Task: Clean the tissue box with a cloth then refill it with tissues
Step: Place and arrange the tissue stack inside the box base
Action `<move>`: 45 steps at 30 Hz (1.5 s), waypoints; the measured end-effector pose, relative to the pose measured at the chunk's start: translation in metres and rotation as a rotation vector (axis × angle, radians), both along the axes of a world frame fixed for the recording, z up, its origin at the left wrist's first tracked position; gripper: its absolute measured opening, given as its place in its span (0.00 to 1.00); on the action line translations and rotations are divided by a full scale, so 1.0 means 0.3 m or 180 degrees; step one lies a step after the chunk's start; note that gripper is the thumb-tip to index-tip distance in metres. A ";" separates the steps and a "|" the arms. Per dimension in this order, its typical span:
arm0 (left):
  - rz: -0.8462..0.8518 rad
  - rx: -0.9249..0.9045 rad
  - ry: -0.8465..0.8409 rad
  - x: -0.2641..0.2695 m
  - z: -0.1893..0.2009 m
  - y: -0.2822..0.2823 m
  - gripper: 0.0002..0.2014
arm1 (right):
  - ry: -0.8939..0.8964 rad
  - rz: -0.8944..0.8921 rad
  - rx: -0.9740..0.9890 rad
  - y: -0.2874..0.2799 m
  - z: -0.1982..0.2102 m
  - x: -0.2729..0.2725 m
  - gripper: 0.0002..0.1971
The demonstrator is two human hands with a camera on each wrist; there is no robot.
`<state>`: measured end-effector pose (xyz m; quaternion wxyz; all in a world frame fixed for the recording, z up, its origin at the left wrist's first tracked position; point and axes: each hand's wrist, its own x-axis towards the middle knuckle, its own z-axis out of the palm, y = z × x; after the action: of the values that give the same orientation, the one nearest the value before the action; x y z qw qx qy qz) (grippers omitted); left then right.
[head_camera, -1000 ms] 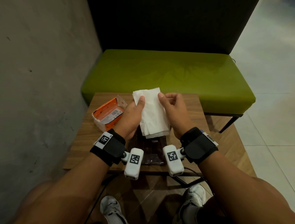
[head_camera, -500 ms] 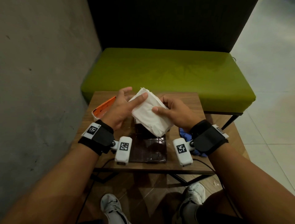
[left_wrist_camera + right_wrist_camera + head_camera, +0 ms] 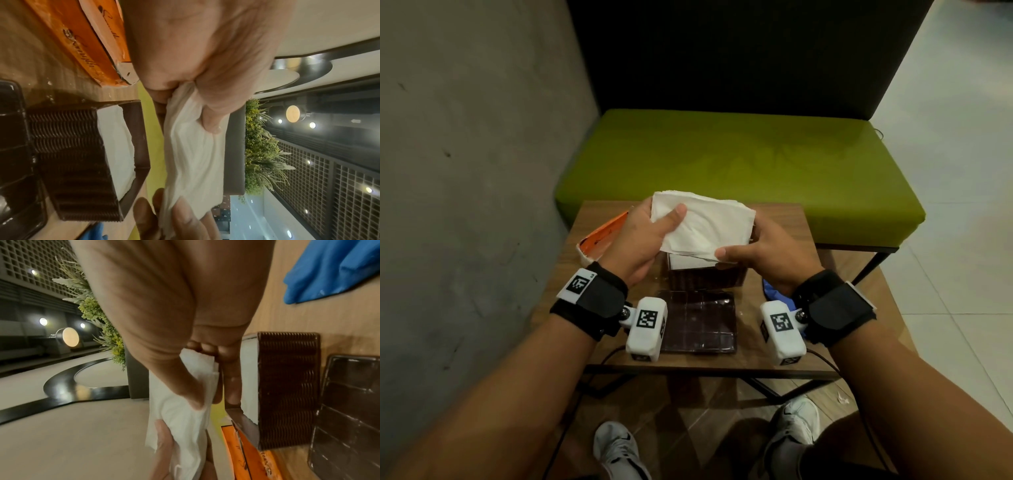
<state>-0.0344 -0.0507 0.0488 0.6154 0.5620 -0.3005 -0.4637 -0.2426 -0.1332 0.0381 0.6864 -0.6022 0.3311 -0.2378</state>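
Note:
A stack of white tissues (image 3: pixel 705 224) (image 3: pixel 193 155) (image 3: pixel 180 410) lies flat just above the open dark woven tissue box (image 3: pixel 705 277) (image 3: pixel 78 160) (image 3: pixel 287 386). My left hand (image 3: pixel 643 236) pinches its left edge, thumb on top. Along the near right edge my right hand (image 3: pixel 760 250) pinches the stack, thumb over the corner. White tissues (image 3: pixel 117 146) show inside the box. The box's dark lid (image 3: pixel 697 322) (image 3: pixel 347 410) lies flat in front of it.
The orange tissue packet (image 3: pixel 602 240) (image 3: pixel 88 40) lies at the left of the small wooden table (image 3: pixel 784 222). Under my right wrist sits a blue cloth (image 3: pixel 774 294) (image 3: pixel 333 269). Behind the table stands a green bench (image 3: pixel 722 161); a concrete wall (image 3: pixel 465 171) is on the left.
The stack has turned from hanging upright to lying flat over the box. Both hands have spread apart to its left and right edges.

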 end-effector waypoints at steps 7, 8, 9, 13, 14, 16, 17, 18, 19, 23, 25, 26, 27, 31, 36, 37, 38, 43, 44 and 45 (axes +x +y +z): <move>0.0402 -0.0022 -0.0237 -0.013 -0.042 -0.004 0.21 | -0.0288 -0.0298 0.0259 0.005 0.033 0.021 0.29; 0.0448 -0.0025 -0.0254 -0.015 -0.044 -0.006 0.22 | -0.0256 -0.0327 0.0208 0.006 0.036 0.030 0.27; 0.0504 -0.0013 -0.0271 -0.017 -0.047 -0.010 0.22 | -0.0184 -0.0380 0.0137 0.006 0.033 0.038 0.26; 0.0785 0.0128 -0.0395 -0.004 -0.074 -0.020 0.23 | -0.0003 -0.0755 0.0138 -0.006 0.013 0.043 0.29; 0.0834 0.0172 -0.0452 0.005 -0.084 -0.021 0.24 | -0.0053 -0.0858 0.0207 -0.009 0.010 0.041 0.29; 0.0908 0.0246 -0.0577 0.021 -0.099 -0.018 0.27 | -0.0093 -0.1037 0.0266 -0.014 0.007 0.036 0.29; 0.0939 0.0251 -0.0626 0.027 -0.106 -0.016 0.27 | -0.0065 -0.1101 0.0266 -0.015 0.006 0.036 0.28; 0.0939 0.0229 -0.0646 0.033 -0.111 -0.014 0.25 | -0.0016 -0.1163 0.0243 -0.015 0.004 0.038 0.27; 0.0900 0.0179 -0.0632 0.038 -0.116 -0.013 0.22 | 0.0045 -0.1224 0.0182 -0.014 0.004 0.040 0.27; 0.0480 0.0183 -0.0532 0.048 -0.119 -0.002 0.10 | 0.0331 -0.1444 -0.0206 -0.017 0.009 0.041 0.18; 0.0195 0.0254 -0.0572 0.052 -0.118 0.005 0.08 | 0.0372 -0.1403 -0.0307 -0.019 0.009 0.040 0.09; 0.0080 0.0274 -0.0625 0.053 -0.117 0.010 0.09 | 0.0402 -0.1366 -0.0352 -0.021 0.005 0.041 0.07; -0.0011 0.0286 -0.0682 0.056 -0.116 0.013 0.11 | 0.0429 -0.1327 -0.0384 -0.023 0.000 0.042 0.06; -0.0215 0.0390 -0.0960 0.066 -0.109 0.019 0.15 | 0.0570 -0.1178 -0.0433 -0.049 -0.028 0.032 0.09; -0.0073 0.0575 -0.1706 0.055 -0.125 -0.004 0.16 | 0.1243 -0.1123 -0.0744 -0.089 -0.091 0.054 0.10; -0.0106 0.0620 -0.1864 0.054 -0.131 -0.011 0.16 | 0.1395 -0.1125 -0.0837 -0.096 -0.104 0.061 0.11; -0.0140 0.0655 -0.1993 0.052 -0.135 -0.016 0.17 | 0.1507 -0.1106 -0.0919 -0.104 -0.115 0.068 0.10; -0.0290 0.0916 -0.2698 0.059 -0.152 -0.048 0.17 | 0.1980 -0.0887 -0.1451 -0.130 -0.138 0.071 0.04; -0.0325 0.0933 -0.2807 0.063 -0.158 -0.055 0.18 | 0.2034 -0.0871 -0.1518 -0.131 -0.140 0.074 0.04; -0.0353 0.0943 -0.2903 0.069 -0.166 -0.062 0.18 | 0.2075 -0.0868 -0.1591 -0.131 -0.143 0.081 0.04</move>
<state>-0.0136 -0.0694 -0.0009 0.3086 0.7728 -0.5000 -0.2399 -0.2183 -0.1723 -0.0048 0.3413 -0.7443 0.5393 -0.1966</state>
